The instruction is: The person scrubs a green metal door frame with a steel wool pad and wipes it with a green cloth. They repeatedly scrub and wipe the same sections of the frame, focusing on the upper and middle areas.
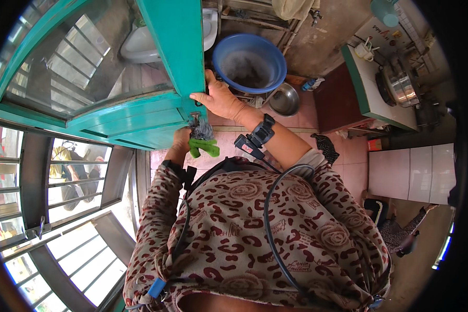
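Note:
A turquoise wooden door (179, 35) with a glass pane stands at the upper left. My right hand (218, 97) grips its edge, thumb on the near face and fingers partly hidden behind it. Lower on the same door, my left hand (182, 138) holds a fluffy grey and green cloth (203, 146) beside a small metal latch (195, 115). The left fingers are mostly hidden by the door and the cloth. A dark ring-like fitting (197, 103) sits just under my right thumb.
Beyond the door are a blue basin (273, 80) with sudsy water, a metal bowl (292, 99) and a white washbasin (140, 48). A counter (368, 84) with a steel pot (401, 87) is at the right. Barred windows (78, 179) line the left. People are visible outside and at the lower right.

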